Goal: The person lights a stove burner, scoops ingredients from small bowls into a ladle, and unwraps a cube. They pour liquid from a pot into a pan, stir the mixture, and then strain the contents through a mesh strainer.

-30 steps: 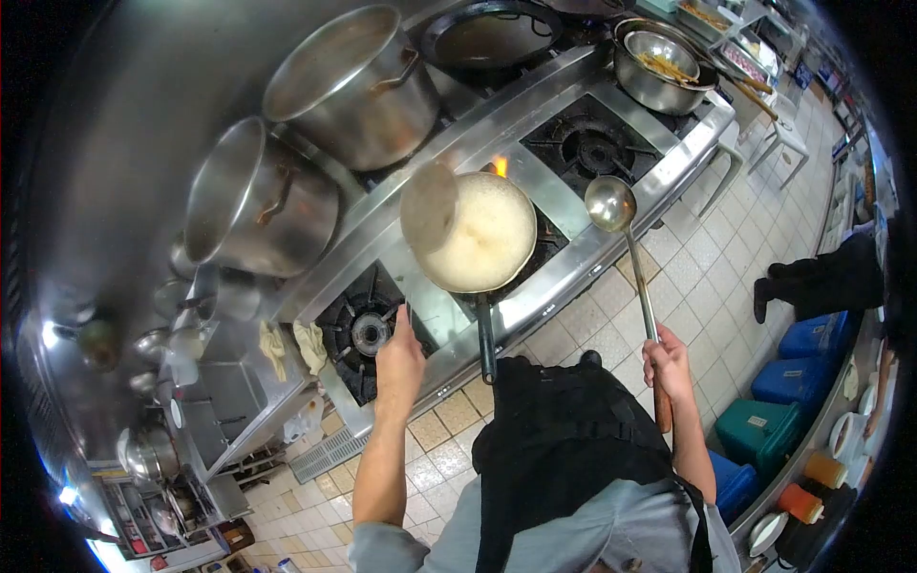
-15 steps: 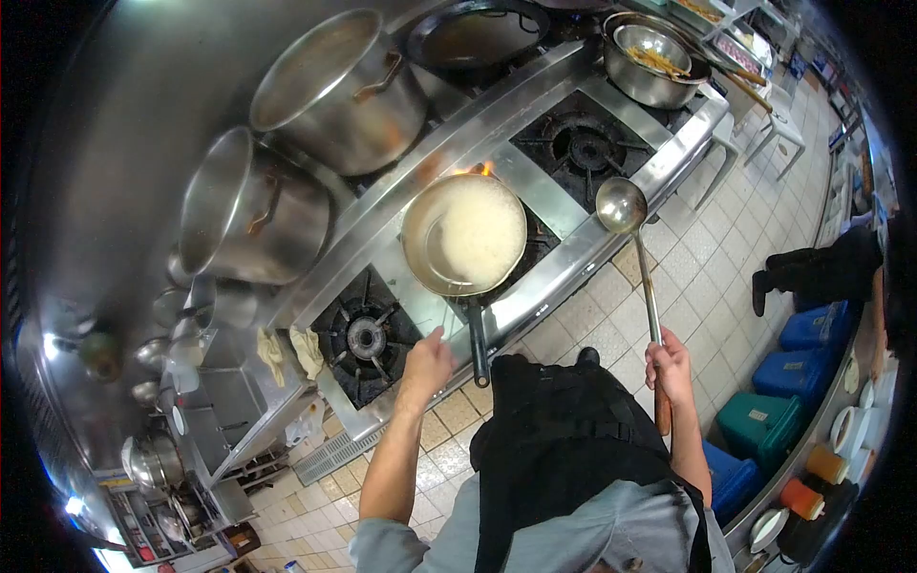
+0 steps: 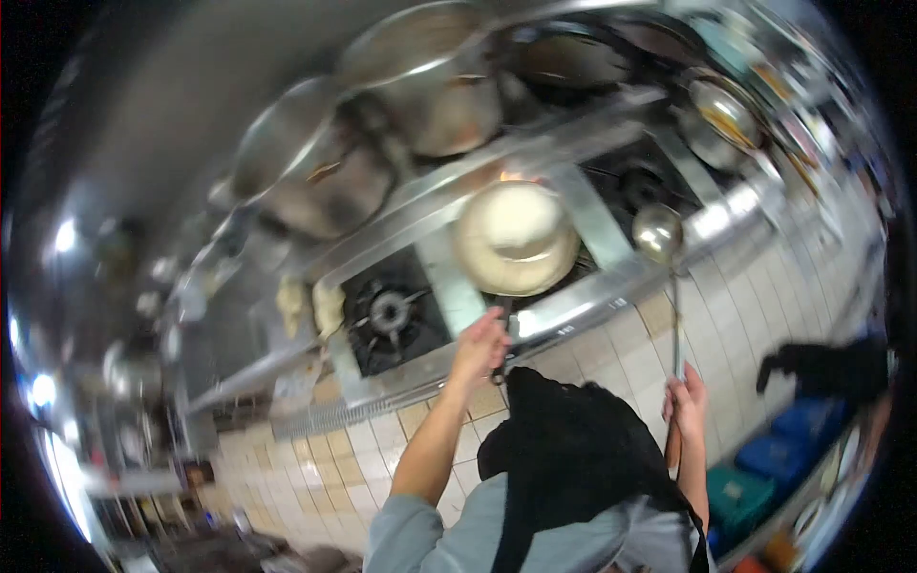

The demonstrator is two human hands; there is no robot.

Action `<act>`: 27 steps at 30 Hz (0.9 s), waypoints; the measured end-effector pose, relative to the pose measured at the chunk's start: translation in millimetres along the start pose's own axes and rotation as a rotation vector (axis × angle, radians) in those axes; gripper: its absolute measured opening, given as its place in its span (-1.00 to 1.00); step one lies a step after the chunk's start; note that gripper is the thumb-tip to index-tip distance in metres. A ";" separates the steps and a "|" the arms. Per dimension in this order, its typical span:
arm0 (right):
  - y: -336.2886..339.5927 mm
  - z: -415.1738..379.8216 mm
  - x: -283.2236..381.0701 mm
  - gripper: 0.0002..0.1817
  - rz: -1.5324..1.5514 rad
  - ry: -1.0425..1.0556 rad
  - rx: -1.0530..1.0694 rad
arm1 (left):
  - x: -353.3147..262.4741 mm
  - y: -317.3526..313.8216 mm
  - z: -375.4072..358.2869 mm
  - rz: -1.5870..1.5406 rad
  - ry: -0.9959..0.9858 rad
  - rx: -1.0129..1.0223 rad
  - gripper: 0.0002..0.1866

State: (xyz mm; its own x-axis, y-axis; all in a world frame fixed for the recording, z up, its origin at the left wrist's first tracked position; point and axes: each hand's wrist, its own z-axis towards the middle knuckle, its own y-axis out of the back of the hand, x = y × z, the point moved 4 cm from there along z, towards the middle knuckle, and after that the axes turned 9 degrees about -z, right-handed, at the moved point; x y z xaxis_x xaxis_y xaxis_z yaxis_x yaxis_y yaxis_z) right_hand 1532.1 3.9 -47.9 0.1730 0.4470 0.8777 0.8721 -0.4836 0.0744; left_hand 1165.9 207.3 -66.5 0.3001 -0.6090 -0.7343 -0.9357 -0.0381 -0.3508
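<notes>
My left hand (image 3: 482, 344) is closed around the black handle of a frying pan (image 3: 468, 253), whose handle shows above and below my fingers. Pale, foamy contents (image 3: 523, 215) lie toward the far side of the pan, over a burner with an orange flame (image 3: 514, 176) at its back edge. In my right hand (image 3: 685, 401) is a long-handled ladle (image 3: 657, 232), gripped low on its shaft near the wooden end. Its round metal bowl is up by the stove's front edge, right of the pan. The view is blurred by motion.
Large steel pots (image 3: 320, 181) stand along the back, with a dark wok (image 3: 564, 59) beside them. An unlit burner (image 3: 390, 311) is to the left, another (image 3: 642, 183) to the right. A strainer with yellowish food (image 3: 726, 113) sits at far right. Bins (image 3: 798, 430) stand lower right.
My left hand has closed on the pan handle, where it was beside it before. The foamy contents have shifted to the pan's far side. The whole view has turned; the ladle stays in my right hand.
</notes>
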 end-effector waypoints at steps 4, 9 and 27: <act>10.4 9.1 -21.0 -0.37 0.003 -0.054 -0.077 | 37.8 -6.6 18.2 -0.009 -0.117 0.074 -0.48; 16.4 38.2 -22.3 -0.57 0.038 0.054 0.155 | 64.9 -28.2 1.8 0.117 -0.347 -0.039 -0.40; -133.6 28.3 21.8 -0.49 0.186 0.234 0.314 | -8.9 114.9 -186.1 -0.308 -0.236 -0.088 -0.51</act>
State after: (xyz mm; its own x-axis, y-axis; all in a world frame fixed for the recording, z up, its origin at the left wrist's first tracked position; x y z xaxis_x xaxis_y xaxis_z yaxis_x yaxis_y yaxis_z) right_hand 1432.2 99.5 -52.2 0.2634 0.1734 0.9490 0.9391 -0.2713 -0.2111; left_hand 1021.2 60.9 7.9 0.5943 -0.3603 -0.7190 -0.8042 -0.2652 -0.5319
